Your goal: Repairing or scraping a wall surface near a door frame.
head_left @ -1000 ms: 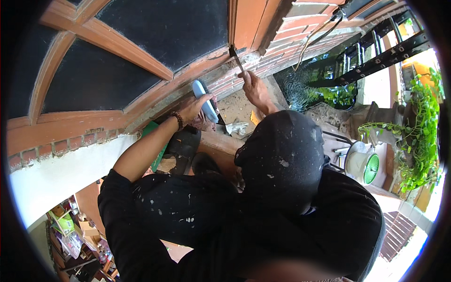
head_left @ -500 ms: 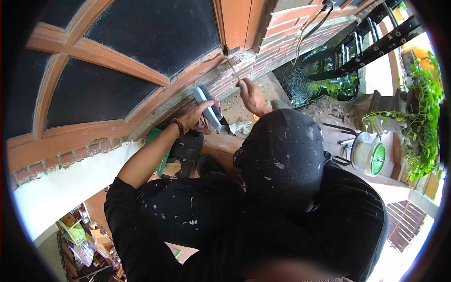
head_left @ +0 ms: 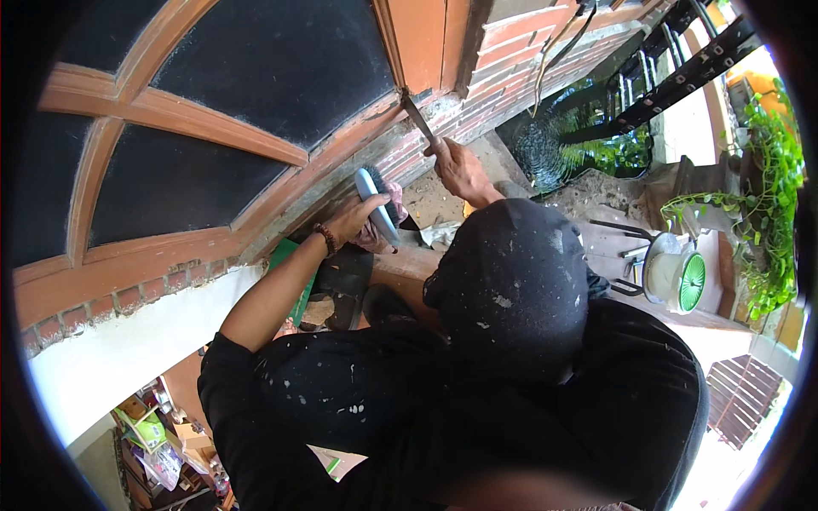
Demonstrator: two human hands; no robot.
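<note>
My left hand (head_left: 351, 218) is closed round a brush (head_left: 377, 204) with a light blue back and dark bristles, and a pinkish cloth (head_left: 394, 194) is bunched beside it. Farther right, my right hand (head_left: 465, 173) grips a narrow flat-bladed scraper (head_left: 419, 117); its handle is mostly hidden in the fingers. The blade's tip meets the lower corner of the orange-brown wooden window frame (head_left: 354, 126), where the wood looks worn and dark. Black paint-flecked clothing (head_left: 511, 289) hides most of my right forearm.
A brick wall (head_left: 511, 81) runs right from the frame, with loose cables (head_left: 545, 68) hanging. Beyond lies dark rippling water (head_left: 545, 145) under a black ladder (head_left: 682, 81). A white bucket with a green part (head_left: 673, 281) and trailing plants (head_left: 771, 213) are at right.
The scraper has turned so that its broad side shows, and its tip now reaches the frame corner. My right hand has rotated with it. The left hand with the brush has shifted slightly nearer.
</note>
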